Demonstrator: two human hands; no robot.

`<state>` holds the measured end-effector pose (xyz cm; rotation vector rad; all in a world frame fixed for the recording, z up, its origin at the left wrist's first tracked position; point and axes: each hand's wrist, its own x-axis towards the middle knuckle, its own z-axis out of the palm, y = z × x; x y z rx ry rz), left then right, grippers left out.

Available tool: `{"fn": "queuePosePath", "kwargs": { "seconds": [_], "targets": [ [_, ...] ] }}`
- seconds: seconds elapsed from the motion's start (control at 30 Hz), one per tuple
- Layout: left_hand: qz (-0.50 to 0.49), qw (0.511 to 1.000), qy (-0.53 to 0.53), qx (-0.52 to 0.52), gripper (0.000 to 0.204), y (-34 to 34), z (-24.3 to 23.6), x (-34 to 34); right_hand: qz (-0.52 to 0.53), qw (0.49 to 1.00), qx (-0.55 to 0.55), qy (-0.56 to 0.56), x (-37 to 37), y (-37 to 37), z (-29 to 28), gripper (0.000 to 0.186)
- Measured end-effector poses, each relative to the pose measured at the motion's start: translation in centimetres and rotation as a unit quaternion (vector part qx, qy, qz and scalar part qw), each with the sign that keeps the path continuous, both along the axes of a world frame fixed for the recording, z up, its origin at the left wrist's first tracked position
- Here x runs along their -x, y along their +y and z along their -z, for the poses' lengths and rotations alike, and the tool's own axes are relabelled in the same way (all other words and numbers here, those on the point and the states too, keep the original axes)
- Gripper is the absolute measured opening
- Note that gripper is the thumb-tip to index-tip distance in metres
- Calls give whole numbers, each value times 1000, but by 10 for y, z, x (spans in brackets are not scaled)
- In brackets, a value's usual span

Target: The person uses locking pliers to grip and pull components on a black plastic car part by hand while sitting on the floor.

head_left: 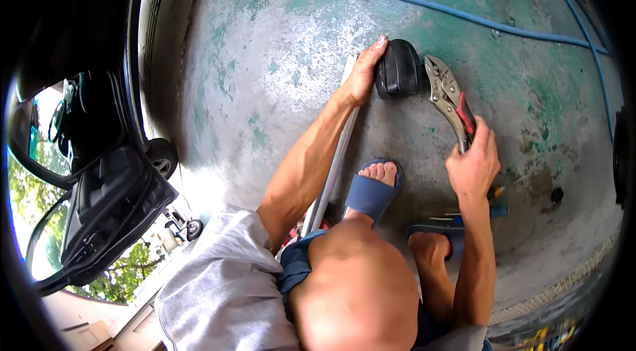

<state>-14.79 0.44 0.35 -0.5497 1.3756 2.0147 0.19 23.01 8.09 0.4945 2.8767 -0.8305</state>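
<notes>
My left hand grips the left side of a black, rounded piece with a ridged surface; its exact kind I cannot make out. A long silver metal bar runs beneath my left wrist and forearm; whether it joins the black piece is hidden. In my right hand is a pair of locking pliers with a red release lever, its fingers wrapped round the handles. The pliers' jaws point up and away from me, just right of the black piece. Whether they touch it I cannot tell.
Blue hose curves over the worn green-grey floor. A dark car with an opened door stands at left. My sandalled foot is below the black piece. Tools and a small black object lie at right.
</notes>
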Motion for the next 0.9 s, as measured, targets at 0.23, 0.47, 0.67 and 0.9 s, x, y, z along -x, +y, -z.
{"fn": "queuePosePath", "kwargs": {
  "seconds": [0.23,0.47,0.67,0.9],
  "targets": [
    [148,975,165,-35,100,-24,-48,3,-106,989,21,105,20,18,-9,72],
    [102,938,330,0,78,-49,-120,-39,-147,973,0,179,10,3,-39,57],
    [-50,911,394,112,61,-45,-156,-97,-164,972,34,166,-1,-17,-44,46],
    [-63,871,367,321,31,-65,-147,-145,-245,955,-30,164,-6,-31,-46,46]
  ]
}}
